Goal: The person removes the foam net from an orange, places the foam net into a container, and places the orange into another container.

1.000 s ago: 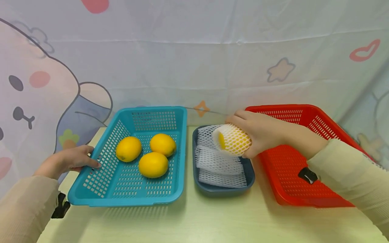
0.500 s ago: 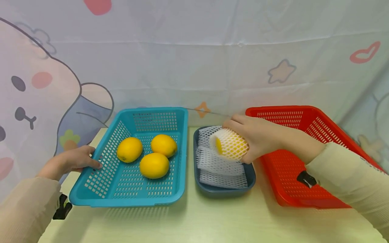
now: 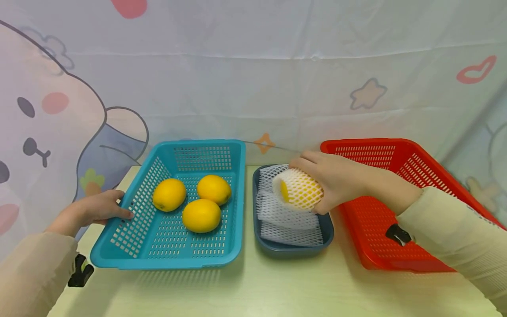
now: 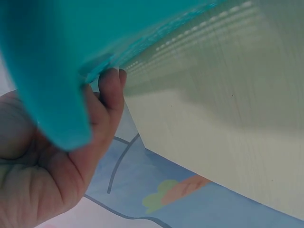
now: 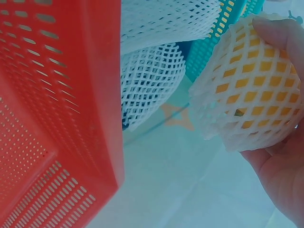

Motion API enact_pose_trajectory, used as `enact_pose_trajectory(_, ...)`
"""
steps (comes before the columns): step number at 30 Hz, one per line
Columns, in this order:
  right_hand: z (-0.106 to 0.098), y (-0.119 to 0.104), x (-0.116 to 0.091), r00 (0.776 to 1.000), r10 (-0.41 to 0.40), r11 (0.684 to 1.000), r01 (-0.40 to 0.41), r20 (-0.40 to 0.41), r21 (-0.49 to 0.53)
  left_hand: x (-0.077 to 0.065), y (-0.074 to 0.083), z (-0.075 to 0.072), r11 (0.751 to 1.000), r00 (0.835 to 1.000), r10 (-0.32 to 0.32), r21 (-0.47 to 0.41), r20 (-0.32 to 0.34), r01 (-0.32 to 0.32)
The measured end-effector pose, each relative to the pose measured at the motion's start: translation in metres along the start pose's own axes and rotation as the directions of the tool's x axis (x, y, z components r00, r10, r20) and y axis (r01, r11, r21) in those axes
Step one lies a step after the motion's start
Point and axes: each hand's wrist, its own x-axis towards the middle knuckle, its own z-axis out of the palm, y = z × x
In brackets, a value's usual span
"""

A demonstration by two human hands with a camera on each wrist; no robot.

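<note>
My left hand (image 3: 97, 208) grips the left rim of a turquoise plastic basket (image 3: 237, 207); in the left wrist view its fingers (image 4: 110, 88) curl under that rim. Inside the basket lie three yellow lemons (image 3: 201, 215). Over a small dark blue tray (image 3: 293, 251), my right hand (image 3: 332, 178) holds another lemon (image 5: 261, 81), sleeved in a white foam net (image 5: 218, 107) with bare yellow showing at its left end. Fingers and thumb wrap around the sleeved fruit. Several flat white foam nets (image 3: 285, 213) are stacked in the tray below it.
A red plastic basket (image 3: 366, 253) stands right of the tray, under my right forearm. All three containers sit on a pale wooden table (image 3: 253, 286). A printed cloth (image 3: 222, 88) hangs right behind them.
Over the first half second my right hand sinks slightly and shifts a little left with the netted lemon, then stays nearly still. My left hand keeps its grip on the basket.
</note>
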Motion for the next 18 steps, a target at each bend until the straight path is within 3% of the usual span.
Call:
enact_pose_trajectory(11,0.002,0.003,0.000,1.000,0.008,1.000,-0.008,0.000,0.022,-0.009,0.010,-0.011,0.995,0.998,-0.017,0.095,0.057,0.011)
enact_pose_trajectory(18,0.003,0.003,0.000,1.000,0.008,1.000,-0.008,0.004,0.022,-0.013,0.026,-0.021,0.979,1.000,-0.013,0.206,0.020,0.009)
